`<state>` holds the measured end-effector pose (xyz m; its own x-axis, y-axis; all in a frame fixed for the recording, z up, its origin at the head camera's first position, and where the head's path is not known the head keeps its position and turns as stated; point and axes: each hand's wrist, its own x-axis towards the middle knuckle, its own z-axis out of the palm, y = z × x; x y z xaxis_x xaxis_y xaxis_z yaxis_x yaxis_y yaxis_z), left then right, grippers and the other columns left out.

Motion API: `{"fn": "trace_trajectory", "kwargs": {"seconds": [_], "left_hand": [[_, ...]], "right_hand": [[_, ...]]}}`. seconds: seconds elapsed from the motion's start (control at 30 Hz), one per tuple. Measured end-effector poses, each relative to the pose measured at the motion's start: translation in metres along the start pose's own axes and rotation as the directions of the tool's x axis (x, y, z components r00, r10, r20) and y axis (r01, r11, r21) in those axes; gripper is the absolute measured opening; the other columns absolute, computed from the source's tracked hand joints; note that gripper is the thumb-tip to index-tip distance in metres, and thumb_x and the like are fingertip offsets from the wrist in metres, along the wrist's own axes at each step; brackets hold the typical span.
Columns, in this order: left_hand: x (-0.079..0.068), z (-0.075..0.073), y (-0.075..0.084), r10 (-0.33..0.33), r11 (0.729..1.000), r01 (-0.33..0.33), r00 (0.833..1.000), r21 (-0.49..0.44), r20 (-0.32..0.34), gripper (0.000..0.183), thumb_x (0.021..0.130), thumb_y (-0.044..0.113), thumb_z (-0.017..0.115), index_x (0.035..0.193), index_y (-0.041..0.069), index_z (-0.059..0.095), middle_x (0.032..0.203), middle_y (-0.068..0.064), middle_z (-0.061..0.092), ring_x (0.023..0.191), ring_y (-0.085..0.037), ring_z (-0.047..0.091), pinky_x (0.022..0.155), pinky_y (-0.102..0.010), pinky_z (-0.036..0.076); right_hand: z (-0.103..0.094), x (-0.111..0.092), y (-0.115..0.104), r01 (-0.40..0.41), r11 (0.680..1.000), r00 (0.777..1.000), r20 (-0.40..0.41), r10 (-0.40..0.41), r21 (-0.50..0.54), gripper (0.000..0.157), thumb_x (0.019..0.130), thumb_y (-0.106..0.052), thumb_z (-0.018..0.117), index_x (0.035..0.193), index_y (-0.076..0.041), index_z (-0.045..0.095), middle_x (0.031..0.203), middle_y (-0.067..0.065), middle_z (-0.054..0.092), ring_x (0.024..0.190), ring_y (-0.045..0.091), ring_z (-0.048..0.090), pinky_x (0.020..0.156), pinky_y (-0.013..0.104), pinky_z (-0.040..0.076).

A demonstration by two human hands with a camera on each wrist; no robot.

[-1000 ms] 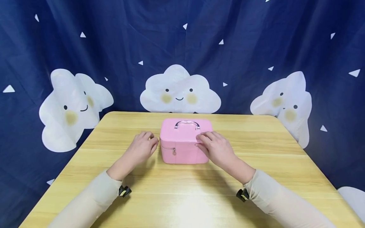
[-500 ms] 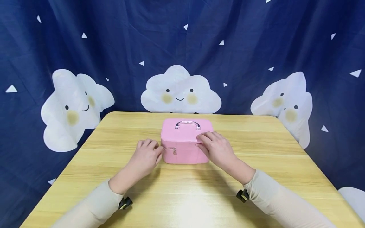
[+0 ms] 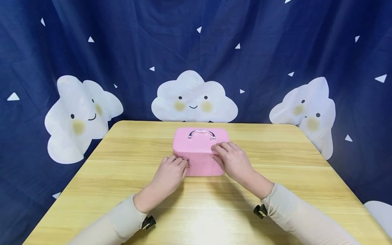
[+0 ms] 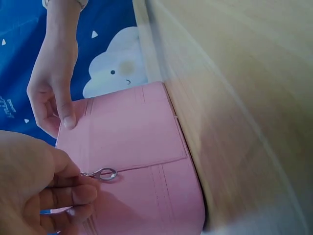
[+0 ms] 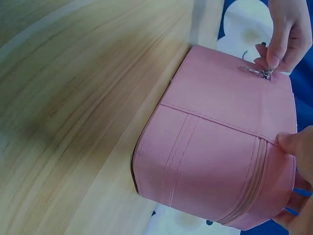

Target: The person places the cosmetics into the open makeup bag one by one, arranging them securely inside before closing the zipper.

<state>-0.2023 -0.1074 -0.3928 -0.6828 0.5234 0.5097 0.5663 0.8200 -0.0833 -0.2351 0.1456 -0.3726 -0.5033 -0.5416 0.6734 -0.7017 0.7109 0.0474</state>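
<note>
A pink cosmetic case (image 3: 202,166) stands upright on the table, its lid down and a silver handle (image 3: 201,132) on top. My left hand (image 3: 171,172) is at the front left of the case, pinching the metal zipper pull (image 5: 265,73) between thumb and finger. The pull's ring (image 4: 105,174) hangs down over the front face. With my right hand (image 3: 232,160) I hold the front right corner, thumb on the front face and fingers over the lid's edge. Along the side near this hand, the zipper track (image 5: 252,188) looks closed.
The wooden table (image 3: 122,146) extends around the case on every side. Behind it hangs a dark blue curtain (image 3: 131,44) printed with white clouds and small triangles. A black wrist camera (image 3: 148,222) sits below the left cuff, another below the right.
My left hand has moved from the left side of the case rightward and nearer along the front to the zipper pull. The right hand and the case have stayed in place.
</note>
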Motion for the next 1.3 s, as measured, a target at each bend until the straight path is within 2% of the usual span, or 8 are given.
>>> {"fn": "trace_trajectory", "kwargs": {"seconds": [0.23, 0.43, 0.57, 0.7, 0.9, 1.0, 1.17, 1.3], "left_hand": [[-0.002, 0.001, -0.004, -0.007, 0.999, 0.008, 1.000, -0.043, 0.027, 0.022, 0.097, 0.032, 0.060, 0.098, 0.013, 0.070, 0.093, -0.002, 0.069, 0.086, -0.022, 0.063, 0.076, -0.043, 0.052], [-0.003, -0.009, -0.022, 0.003, 0.996, -0.003, 1.000, -0.093, -0.001, 0.022, 0.094, 0.034, 0.064, 0.089, 0.013, 0.068, 0.082, 0.001, 0.067, 0.074, -0.018, 0.060, 0.070, -0.036, 0.052], [-0.002, -0.017, -0.035, -0.037, 0.993, 0.035, 0.999, -0.113, -0.012, 0.021, 0.093, 0.031, 0.067, 0.088, 0.011, 0.068, 0.080, 0.001, 0.066, 0.072, -0.019, 0.060, 0.070, -0.038, 0.052], [-0.001, -0.018, -0.045, -0.124, 0.983, 0.125, 0.992, -0.132, 0.021, 0.025, 0.095, 0.033, 0.065, 0.097, 0.009, 0.068, 0.088, -0.004, 0.069, 0.083, -0.023, 0.064, 0.077, -0.040, 0.054], [0.004, -0.013, -0.051, -0.210, 0.957, 0.213, 0.977, -0.195, 0.033, 0.047, 0.096, 0.040, 0.061, 0.125, 0.004, 0.059, 0.117, -0.013, 0.064, 0.108, -0.031, 0.060, 0.088, -0.048, 0.052], [0.007, -0.011, -0.052, -0.202, 0.956, 0.201, 0.979, -0.215, 0.014, 0.050, 0.096, 0.040, 0.061, 0.131, 0.006, 0.056, 0.121, -0.012, 0.061, 0.112, -0.031, 0.059, 0.089, -0.048, 0.052], [0.011, -0.008, -0.056, -0.149, 0.966, 0.143, 0.989, -0.216, -0.014, 0.036, 0.097, 0.033, 0.061, 0.127, 0.013, 0.061, 0.118, -0.009, 0.062, 0.110, -0.029, 0.060, 0.086, -0.048, 0.053], [0.014, -0.004, -0.059, -0.148, 0.965, 0.139, 0.989, -0.224, -0.025, 0.033, 0.098, 0.028, 0.059, 0.128, 0.014, 0.062, 0.117, -0.010, 0.063, 0.109, -0.030, 0.060, 0.084, -0.050, 0.053]], "right_hand": [[-0.005, 0.002, 0.004, 0.001, 0.999, 1.000, 0.026, -0.002, 0.054, 0.028, 0.086, -0.025, 0.075, 0.108, -0.008, 0.069, 0.106, 0.007, 0.067, 0.098, 0.026, 0.063, 0.085, 0.041, 0.054], [-0.013, -0.002, 0.018, 0.043, 0.991, 0.999, 0.014, -0.046, 0.127, 0.037, 0.083, -0.026, 0.078, 0.111, -0.004, 0.068, 0.113, 0.012, 0.064, 0.111, 0.030, 0.058, 0.100, 0.044, 0.046], [-0.019, -0.009, 0.029, -0.011, 0.991, 0.999, 0.052, 0.004, 0.135, 0.043, 0.084, -0.026, 0.077, 0.118, -0.004, 0.066, 0.119, 0.013, 0.062, 0.114, 0.032, 0.057, 0.102, 0.046, 0.043], [-0.019, -0.015, 0.035, -0.079, 0.988, 0.992, 0.108, 0.065, 0.135, 0.044, 0.086, -0.027, 0.074, 0.124, -0.007, 0.064, 0.126, 0.012, 0.060, 0.117, 0.032, 0.057, 0.100, 0.049, 0.044], [-0.012, -0.023, 0.039, -0.052, 0.990, 0.996, 0.085, 0.040, 0.134, 0.045, 0.084, -0.023, 0.077, 0.124, -0.006, 0.065, 0.128, 0.012, 0.061, 0.118, 0.032, 0.057, 0.099, 0.049, 0.046], [-0.009, -0.025, 0.039, -0.031, 0.990, 0.998, 0.050, 0.025, 0.136, 0.045, 0.083, -0.022, 0.078, 0.123, -0.005, 0.065, 0.127, 0.013, 0.061, 0.118, 0.033, 0.057, 0.099, 0.049, 0.046], [-0.006, -0.029, 0.037, -0.011, 0.990, 1.000, 0.013, 0.009, 0.141, 0.044, 0.084, -0.020, 0.076, 0.123, -0.004, 0.066, 0.127, 0.014, 0.062, 0.118, 0.034, 0.057, 0.101, 0.049, 0.045], [-0.007, -0.031, 0.034, 0.020, 0.991, 1.000, -0.004, -0.020, 0.131, 0.042, 0.086, -0.022, 0.073, 0.123, -0.003, 0.066, 0.125, 0.014, 0.063, 0.116, 0.034, 0.057, 0.103, 0.046, 0.043]]}}
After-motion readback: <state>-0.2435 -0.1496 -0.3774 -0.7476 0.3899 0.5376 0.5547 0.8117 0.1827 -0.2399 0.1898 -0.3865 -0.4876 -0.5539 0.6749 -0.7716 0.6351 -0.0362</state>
